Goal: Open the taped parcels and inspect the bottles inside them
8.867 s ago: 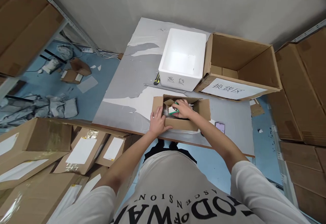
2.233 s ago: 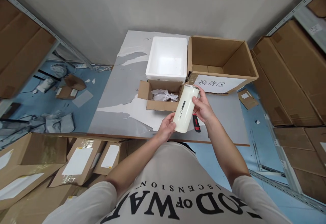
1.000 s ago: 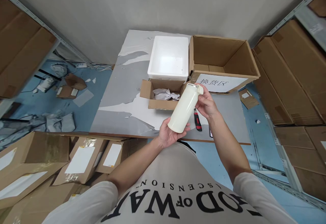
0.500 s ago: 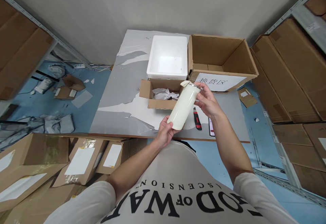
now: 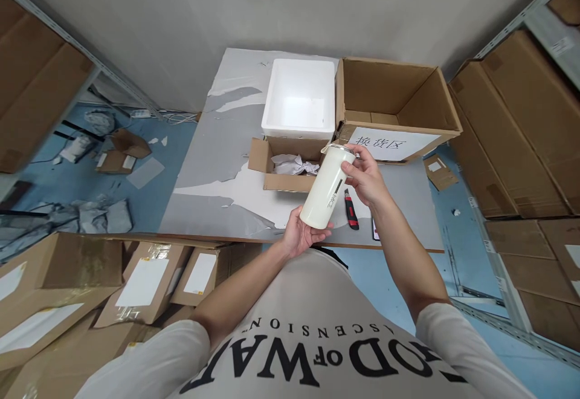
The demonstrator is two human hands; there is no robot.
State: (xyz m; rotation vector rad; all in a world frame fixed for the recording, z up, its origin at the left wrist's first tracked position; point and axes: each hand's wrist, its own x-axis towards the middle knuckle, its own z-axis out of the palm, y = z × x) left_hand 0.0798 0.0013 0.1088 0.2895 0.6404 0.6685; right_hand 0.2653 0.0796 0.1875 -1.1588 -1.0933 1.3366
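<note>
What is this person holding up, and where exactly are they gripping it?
A cream drink bottle, held tilted: the right hand grips it near its upper end, while the left hand cups its base.

And there's NICE, running along the cream bottle (image 5: 326,190)! Far right, a white sheet (image 5: 414,143) on the big open carton (image 5: 380,87) reads 换货区, handwritten; near, the shirt (image 5: 326,305) says GOD OF WAR ASCENSION, outer letters partly hidden.

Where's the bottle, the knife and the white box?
Bottle (image 5: 323,191): head view, middle of its body.
Knife (image 5: 350,211): head view, on its handle.
White box (image 5: 301,110): head view, on its inside bottom.
</note>
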